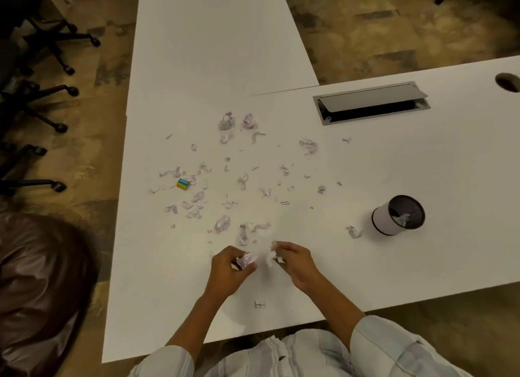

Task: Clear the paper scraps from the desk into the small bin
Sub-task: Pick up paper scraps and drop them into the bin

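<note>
Left edge of frame: I log chair bases (pixel 42 95) with castors on patterned carpet, and a glossy dark bag (pixel 36 286) at lower left.

Left of centre: a small yellow-and-blue eraser (pixel 183 184) lying among the litter on the desk (pixel 197 53).

Centre: scraps (pixel 225 205), pale lilac-white, torn and curled, strewn across the middle of the desk. I count two crumpled balls (pixel 226 121) side by side at the upper end of the spread, and one stray scrap near the front edge, between my forearms.

Lower centre: left hand (pixel 229 267), fingers curled round a crumpled wad (pixel 247 260). Just right of it, right hand (pixel 292 260), fingertips pinching a white shred (pixel 271 257). Hands close together but apart.

Upper right: a grey cable hatch (pixel 371 102), lid tilted open; a round grommet hole (pixel 508 81) at the far right edge.

Right: bin (pixel 398 215), small white cylinder with dark mesh lining, well apart from my hands, a few scraps inside; one scrap (pixel 354 231) just beside it on its left.
</note>
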Available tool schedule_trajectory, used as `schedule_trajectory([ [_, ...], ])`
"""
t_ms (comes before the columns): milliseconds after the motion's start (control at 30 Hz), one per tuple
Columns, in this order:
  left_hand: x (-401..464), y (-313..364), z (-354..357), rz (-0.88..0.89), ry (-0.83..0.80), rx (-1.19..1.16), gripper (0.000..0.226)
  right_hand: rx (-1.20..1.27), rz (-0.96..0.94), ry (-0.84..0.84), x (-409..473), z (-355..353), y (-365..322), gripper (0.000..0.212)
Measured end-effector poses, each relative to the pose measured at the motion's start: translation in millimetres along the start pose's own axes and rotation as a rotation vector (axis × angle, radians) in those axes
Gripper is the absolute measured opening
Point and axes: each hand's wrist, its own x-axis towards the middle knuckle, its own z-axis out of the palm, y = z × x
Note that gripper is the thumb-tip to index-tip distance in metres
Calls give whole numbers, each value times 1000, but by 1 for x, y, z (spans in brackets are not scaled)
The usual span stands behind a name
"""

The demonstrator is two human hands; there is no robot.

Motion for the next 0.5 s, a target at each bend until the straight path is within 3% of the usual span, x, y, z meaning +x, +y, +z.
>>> schedule_trajectory([
  [67,3,28,8,76,-13,-62,27,303,157,-101,-6,3,-9,12],
  [200,8,79,30,234,-50,-58,27,730,271,-274,-20,6,-27,24],
  [367,10,121,59,331,-159,137,42,887,291,-143,-24,-15,-54,21],
  [500,9,148,75,448,-203,361,62,951,195,-183,-23,-44,-74,15],
])
